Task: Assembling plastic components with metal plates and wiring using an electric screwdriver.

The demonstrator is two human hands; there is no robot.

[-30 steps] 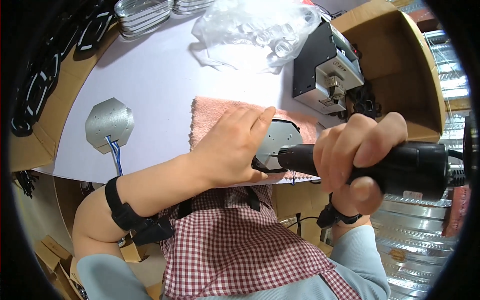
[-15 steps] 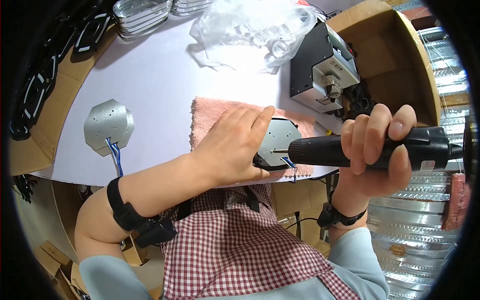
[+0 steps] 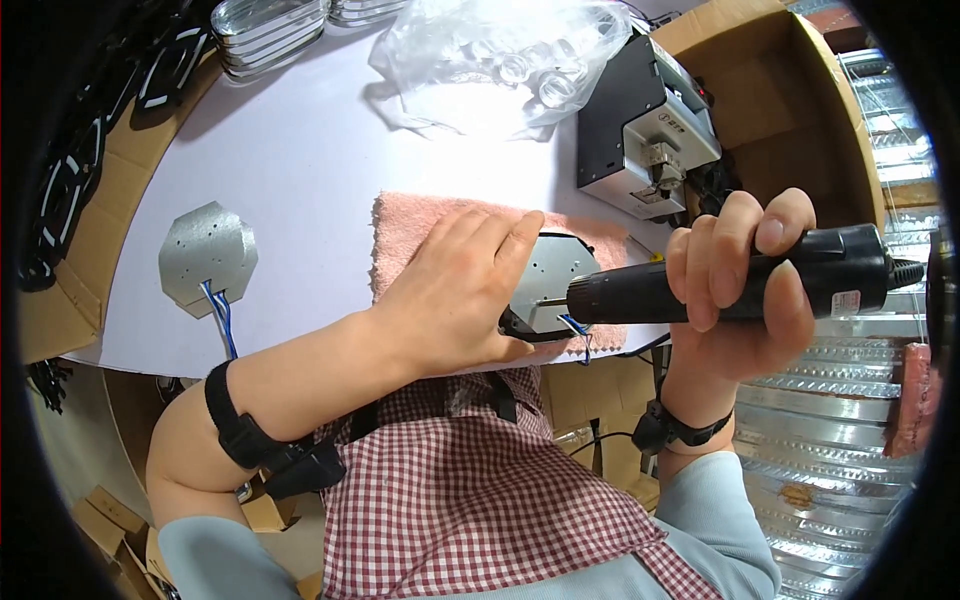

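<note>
A silver metal plate (image 3: 550,265) with small holes sits in a black-rimmed housing (image 3: 545,335) on a pink cloth (image 3: 400,230). Blue and white wires (image 3: 574,325) come out at its near edge. My left hand (image 3: 455,290) grips the housing from the left, index finger over the far side, thumb at the near side, hiding its left part. In my right hand (image 3: 728,262) is a black electric screwdriver (image 3: 625,294), fingers wrapped round its body. It lies nearly level, its thin bit pointing left over the plate; whether the tip touches a screw I cannot tell.
Another silver octagonal plate (image 3: 207,255) with wires lies left on the white table (image 3: 320,210). Behind are a plastic bag (image 3: 440,75) of clear rings, stacked oval chrome-like frames (image 3: 270,35) and a black-and-silver machine (image 3: 640,130). A cardboard box (image 3: 800,120) stands far right.
The whole view has shifted slightly. The screwdriver and my right hand have moved slightly left and up; its bit is still over the plate. My left hand keeps its hold on the housing.
</note>
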